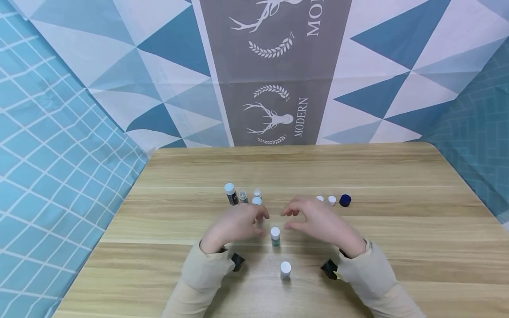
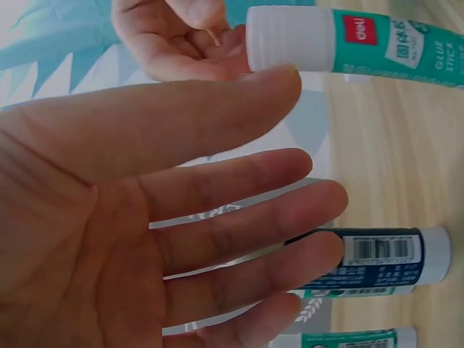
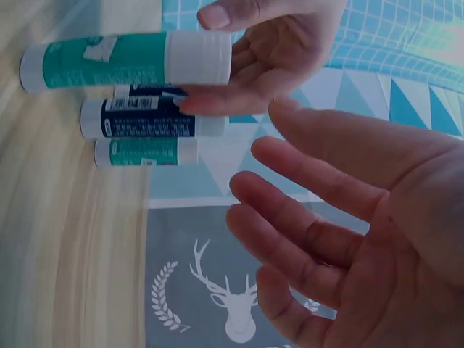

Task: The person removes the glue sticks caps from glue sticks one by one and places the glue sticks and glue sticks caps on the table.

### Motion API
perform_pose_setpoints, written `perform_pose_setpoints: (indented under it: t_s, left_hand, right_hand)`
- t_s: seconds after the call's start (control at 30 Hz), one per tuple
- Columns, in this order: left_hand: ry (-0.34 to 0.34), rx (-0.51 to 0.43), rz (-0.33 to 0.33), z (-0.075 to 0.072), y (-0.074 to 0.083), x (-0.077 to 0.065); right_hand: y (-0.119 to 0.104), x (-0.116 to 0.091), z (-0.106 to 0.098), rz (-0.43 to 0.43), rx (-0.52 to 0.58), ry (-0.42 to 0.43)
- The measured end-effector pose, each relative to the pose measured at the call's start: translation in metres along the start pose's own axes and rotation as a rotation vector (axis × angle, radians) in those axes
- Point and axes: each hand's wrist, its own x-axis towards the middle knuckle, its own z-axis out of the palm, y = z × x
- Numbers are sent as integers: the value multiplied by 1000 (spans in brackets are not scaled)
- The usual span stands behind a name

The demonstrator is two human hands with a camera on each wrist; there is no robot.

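Observation:
Between the two hands a teal glue stick with a white cap (image 1: 275, 237) stands upright on the wooden table. My left hand (image 1: 240, 223) hovers to its left, fingers apart and holding nothing. In the left wrist view, the thumb overlaps the edge of the capped glue stick (image 2: 384, 45); whether it touches cannot be told. To the right, my right hand (image 1: 318, 221) is held above the table with loosely bent fingers and nothing in them. Nearer the body stands another white-capped glue stick (image 1: 285, 271). A navy-labelled glue stick (image 3: 148, 116) appears behind the teal one in the right wrist view.
Behind the left hand stand a dark stick with a pale cap (image 1: 231, 194), two small open-topped sticks (image 1: 244, 197) and a white-capped one (image 1: 256, 201). Beyond the right hand lie a dark blue cap (image 1: 345, 200) and two white caps (image 1: 332, 200). Patterned cloth (image 1: 278, 66) hangs behind the table.

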Motion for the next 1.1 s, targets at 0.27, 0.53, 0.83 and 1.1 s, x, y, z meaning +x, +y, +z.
perform_pose_setpoints:
  t_s: [0.27, 0.53, 0.83, 1.1]
  left_hand:
    - [-29, -25, 58, 8, -4, 8]
    - [-82, -23, 73, 13, -3, 11]
    - [-106, -113, 129, 25, -3, 21]
    - [-96, -90, 178, 27, -4, 24]
  right_hand:
    - [-7, 1, 10, -106, 6, 6]
    - [-9, 2, 18, -116, 39, -23]
    - [-8, 2, 20, -119, 47, -37]
    - [-7, 2, 21, -140, 42, -18]
